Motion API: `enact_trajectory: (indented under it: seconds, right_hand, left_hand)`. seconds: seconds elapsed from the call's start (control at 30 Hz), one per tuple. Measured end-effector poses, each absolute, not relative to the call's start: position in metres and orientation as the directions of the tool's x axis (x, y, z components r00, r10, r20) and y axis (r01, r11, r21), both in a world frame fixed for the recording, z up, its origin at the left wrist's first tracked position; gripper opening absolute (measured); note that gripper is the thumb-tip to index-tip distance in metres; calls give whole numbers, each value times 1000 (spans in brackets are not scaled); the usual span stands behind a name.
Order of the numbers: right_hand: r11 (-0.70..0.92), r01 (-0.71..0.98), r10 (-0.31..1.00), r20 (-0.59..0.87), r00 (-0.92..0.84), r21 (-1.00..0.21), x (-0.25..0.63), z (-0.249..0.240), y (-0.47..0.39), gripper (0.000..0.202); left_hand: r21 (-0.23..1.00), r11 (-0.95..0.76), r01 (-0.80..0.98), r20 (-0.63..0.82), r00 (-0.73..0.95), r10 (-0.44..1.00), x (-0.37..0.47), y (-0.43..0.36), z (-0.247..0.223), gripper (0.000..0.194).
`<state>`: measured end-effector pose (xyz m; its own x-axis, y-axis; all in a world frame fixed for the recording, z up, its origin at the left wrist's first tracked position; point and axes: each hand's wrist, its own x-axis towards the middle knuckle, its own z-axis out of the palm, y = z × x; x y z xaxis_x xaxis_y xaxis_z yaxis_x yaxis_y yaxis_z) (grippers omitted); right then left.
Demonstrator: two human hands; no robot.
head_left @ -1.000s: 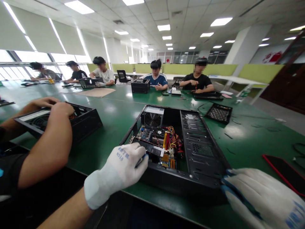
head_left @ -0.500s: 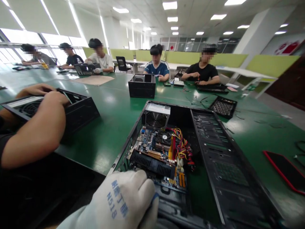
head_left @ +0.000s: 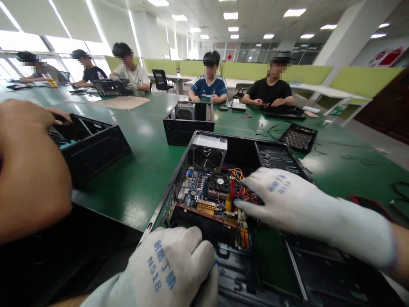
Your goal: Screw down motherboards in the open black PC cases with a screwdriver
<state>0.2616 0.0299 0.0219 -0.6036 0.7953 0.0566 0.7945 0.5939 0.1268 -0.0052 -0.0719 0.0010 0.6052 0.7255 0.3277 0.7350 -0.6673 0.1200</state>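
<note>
An open black computer case (head_left: 188,155) lies before me. Inside are a power supply (head_left: 209,154), a motherboard (head_left: 193,187) with a cooling fan (head_left: 220,182), and a black expansion card (head_left: 198,225) whose brown board edge faces up. My left hand (head_left: 172,264), in a white glove, is closed at the near left edge of the case; its fingertips are partly hidden. My right hand (head_left: 277,194), also gloved, reaches in from the right over the coloured cables (head_left: 247,195). Its thumb and forefinger are apart beside the red and yellow memory slots (head_left: 230,196).
At the left a co-worker's bare arm (head_left: 35,166) reaches over another black case (head_left: 96,149). A further case (head_left: 188,128) stands just beyond mine. A black metal tray (head_left: 298,137) and a red-edged black panel (head_left: 372,205) lie to the right. Several people sit across the green table (head_left: 137,132).
My right hand has come in over the cables. The expansion card now shows its brown board edge. The case beyond mine has turned and sits nearer. My left hand stays by the edge.
</note>
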Motion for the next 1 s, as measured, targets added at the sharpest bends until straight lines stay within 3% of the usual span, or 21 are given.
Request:
enact_trajectory:
  seconds: [0.1, 0.23, 0.33, 0.47, 0.7, 0.87, 1.0]
  right_hand:
    - [602, 786, 797, -155, -583, 142, 215, 18, 73, 67]
    - [554, 821, 811, -314, -494, 140, 190, -13, 102, 92]
    - [533, 836, 808, -371, -458, 129, 185, -25, 111, 81]
    - [546, 823, 809, -354, -469, 156, 187, -18, 112, 64]
    - [518, 816, 854, -216, -474, 256, 205, 8, 112, 60]
    - [453, 821, 891, -198, -409, 348, 220, 13, 126, 63]
    - [417, 854, 909, -161, -385, 310, 226, 7, 134, 53]
  left_hand:
    - [177, -659, 731, 301, 597, 743, -7, -74, 2, 20]
    - [216, -648, 730, 285, 588, 757, -7, -75, 5, 21]
    - [217, -658, 721, 282, 599, 750, -7, -74, 3, 21]
    - [238, -658, 714, 301, 590, 749, -8, -72, 0, 21]
    - [310, -650, 694, 271, 591, 760, -9, -67, 10, 19]
    - [219, -630, 746, 217, 592, 776, -5, -37, 22, 12]
    - [107, -627, 772, 128, 614, 779, 11, 8, 22, 14]
